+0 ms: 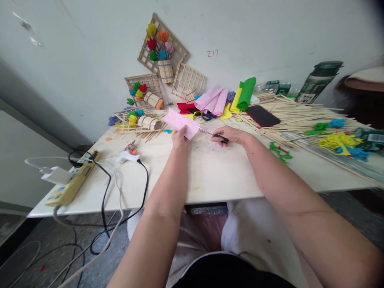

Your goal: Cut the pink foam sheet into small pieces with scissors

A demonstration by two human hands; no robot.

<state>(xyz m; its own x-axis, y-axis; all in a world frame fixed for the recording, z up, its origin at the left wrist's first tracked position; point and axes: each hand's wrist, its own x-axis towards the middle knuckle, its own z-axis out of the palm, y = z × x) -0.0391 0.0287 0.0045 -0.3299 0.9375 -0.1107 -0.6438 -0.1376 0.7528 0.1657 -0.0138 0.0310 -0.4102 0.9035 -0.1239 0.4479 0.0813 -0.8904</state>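
My left hand (180, 137) is closed on a strip of pink crepe paper (177, 121), holding it over the middle of the table. In my right hand (229, 135) is a pair of scissors (221, 138) with dark handles, fingers wrapped round the loops. Their blades point left and meet the paper's right end; whether they are cutting into it I cannot tell. A small pink scrap (218, 145) shows under my right hand. Behind the strip lie folded pink paper (212, 102), a second dark-handled pair of scissors (207, 116) and red paper (186, 107).
Left stand a glue gun (129, 156) and a power strip (75, 180) with trailing cables. Stick lattices with paper flowers (159, 46) lean on the wall. A phone (263, 116), many thin sticks (300, 112), coloured scraps (339, 140) and a bottle (318, 82) lie or stand right.
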